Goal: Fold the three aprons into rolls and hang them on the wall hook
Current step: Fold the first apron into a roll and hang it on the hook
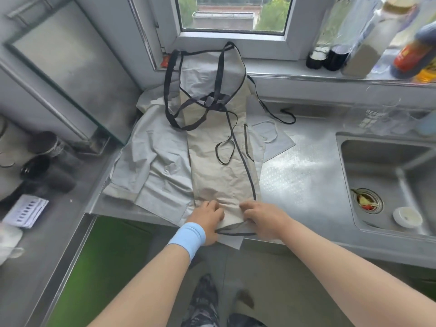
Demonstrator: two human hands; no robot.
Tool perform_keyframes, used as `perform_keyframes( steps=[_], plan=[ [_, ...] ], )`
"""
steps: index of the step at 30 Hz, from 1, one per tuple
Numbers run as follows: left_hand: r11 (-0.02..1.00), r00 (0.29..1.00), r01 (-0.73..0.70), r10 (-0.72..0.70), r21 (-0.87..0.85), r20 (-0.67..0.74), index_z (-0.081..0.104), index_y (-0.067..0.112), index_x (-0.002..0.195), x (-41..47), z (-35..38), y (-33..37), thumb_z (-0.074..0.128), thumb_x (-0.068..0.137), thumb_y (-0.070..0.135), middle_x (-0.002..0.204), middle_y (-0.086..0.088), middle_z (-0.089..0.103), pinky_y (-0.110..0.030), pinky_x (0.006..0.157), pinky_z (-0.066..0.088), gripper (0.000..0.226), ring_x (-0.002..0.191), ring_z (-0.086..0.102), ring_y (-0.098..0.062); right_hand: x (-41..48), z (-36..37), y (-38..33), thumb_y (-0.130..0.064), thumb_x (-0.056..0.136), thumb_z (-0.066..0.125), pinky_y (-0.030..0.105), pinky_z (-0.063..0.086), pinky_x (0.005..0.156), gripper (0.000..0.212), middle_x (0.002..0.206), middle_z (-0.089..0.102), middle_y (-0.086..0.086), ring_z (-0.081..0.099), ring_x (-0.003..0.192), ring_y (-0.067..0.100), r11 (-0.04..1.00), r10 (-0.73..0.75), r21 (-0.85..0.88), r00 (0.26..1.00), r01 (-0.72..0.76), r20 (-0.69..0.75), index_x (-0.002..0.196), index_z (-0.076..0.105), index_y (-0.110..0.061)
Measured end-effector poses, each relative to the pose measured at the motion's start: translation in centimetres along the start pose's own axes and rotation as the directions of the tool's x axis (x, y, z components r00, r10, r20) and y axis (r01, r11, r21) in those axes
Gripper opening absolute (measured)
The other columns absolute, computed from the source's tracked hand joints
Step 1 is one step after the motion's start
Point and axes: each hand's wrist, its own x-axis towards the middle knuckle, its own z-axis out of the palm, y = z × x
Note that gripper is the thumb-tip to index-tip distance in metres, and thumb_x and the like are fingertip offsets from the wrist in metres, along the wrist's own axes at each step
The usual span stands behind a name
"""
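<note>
A beige apron [221, 166] with dark trim lies folded into a long narrow strip on the steel counter, its bib and dark neck strap [173, 90] toward the window. It rests on top of pale grey aprons [153, 166] spread flat beneath it. My left hand [208, 219], with a blue wristband, and my right hand [262, 217] both grip the beige apron's near hem at the counter's front edge, fingers curled into the cloth. No wall hook is in sight.
A steel sink [387, 185] with food scraps in its drain lies to the right. Bottles [358, 48] crowd the windowsill. A cabinet with a glass door [63, 64] stands at left, with jars [44, 147] and a packet [26, 211] below it.
</note>
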Motion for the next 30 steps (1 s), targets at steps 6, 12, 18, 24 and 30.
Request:
perform_keyframes(
  steps=[6,12,18,24,30],
  plan=[
    [0.994,0.996,0.086,-0.086,-0.067,0.009,0.062,0.022,0.117,-0.4,-2.7,0.1,0.043,0.092,0.022,0.122,-0.002,0.055,-0.033,0.093,0.044,0.031,0.114,0.053,-0.028,0.8,-2.6,-0.2,-0.032,0.095,0.043,0.036,0.046,0.072,0.02,0.097,0.068,0.002,0.062,0.092,0.027,0.989,0.15,0.027,0.983,-0.148,-0.109,0.106,0.057,-0.023],
    [0.898,0.962,0.26,-0.273,-0.355,0.013,0.06,0.029,0.125,-0.5,-4.5,-0.7,0.038,0.1,0.024,0.123,-0.004,0.063,-0.031,0.092,0.046,0.034,0.111,0.058,-0.03,-0.3,-2.9,-0.5,-0.058,0.068,0.066,0.036,0.048,0.082,0.091,0.132,0.049,-0.008,0.055,0.108,0.019,0.994,0.001,-0.109,0.995,0.01,0.101,0.144,0.019,-0.039],
    [0.834,0.968,0.251,-0.224,-0.492,0.115,0.061,0.036,0.122,-1.3,-6.2,-0.8,0.056,0.085,0.055,0.124,0.009,0.063,-0.028,0.096,0.044,0.042,0.112,0.058,-0.017,1.3,-4.8,-0.3,-0.031,0.094,0.054,0.032,0.047,0.074,0.021,0.101,0.071,-0.004,0.062,0.093,0.023,0.959,0.229,0.207,0.961,-0.194,-0.157,0.108,0.07,-0.03],
    [0.964,0.974,0.208,-0.191,-0.163,0.119,0.061,0.022,0.114,-1.3,-9.1,0.1,0.06,0.085,0.027,0.115,-0.007,0.066,-0.03,0.082,0.048,0.029,0.104,0.062,-0.029,2.6,-8.4,-0.6,-0.027,0.078,0.062,0.026,0.032,0.05,0.026,0.056,0.045,0.004,0.036,0.054,0.013,0.781,0.384,0.573,0.914,-0.248,-0.129,0.065,0.057,-0.005],
    [0.962,0.916,0.27,-0.243,-0.039,0.32,0.061,0.01,0.119,-0.9,-14.3,-1.7,0.067,0.087,0.038,0.11,-0.011,0.064,-0.033,0.076,0.05,0.043,0.086,0.059,-0.026,2.1,-10.7,0.4,-0.024,0.072,0.082,0.021,0.04,0.056,0.023,0.068,0.061,-0.004,0.056,0.061,0.01,0.467,0.26,0.843,0.953,-0.267,0.157,0.08,0.069,-0.007]
  ],
)
